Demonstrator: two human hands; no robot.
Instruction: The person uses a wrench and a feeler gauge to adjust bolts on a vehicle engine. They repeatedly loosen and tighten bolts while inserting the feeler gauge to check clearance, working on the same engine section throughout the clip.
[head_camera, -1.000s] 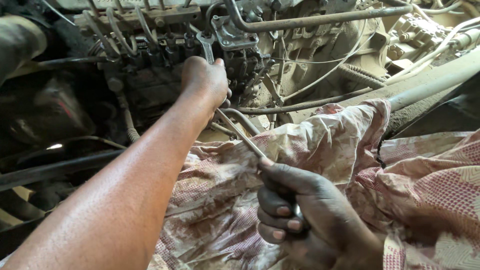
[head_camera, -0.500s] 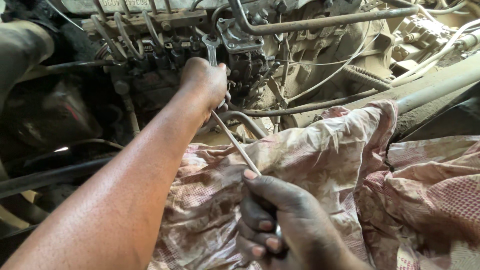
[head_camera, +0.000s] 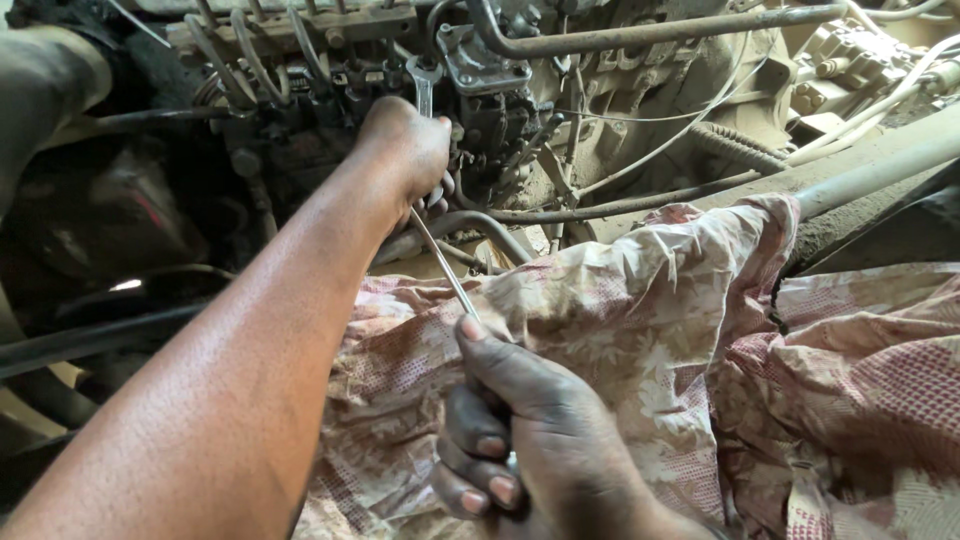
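While the left hand (head_camera: 410, 150) grips a steel open-ended spanner (head_camera: 424, 85) upright, the right hand (head_camera: 515, 430) clenches a thin metal rod (head_camera: 445, 270) slanting up toward those left fingers.

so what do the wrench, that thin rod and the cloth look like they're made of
Wrench in the left hand: bare metal, probably steel, judging by its grey shine and open-ended head. Thin rod gripped by the right hand: also metal by its narrow bright glint, though whether it is a screwdriver shaft is unclear. Cloth: woven fabric, likely cotton, matte, creased, with a faded floral print and grime.
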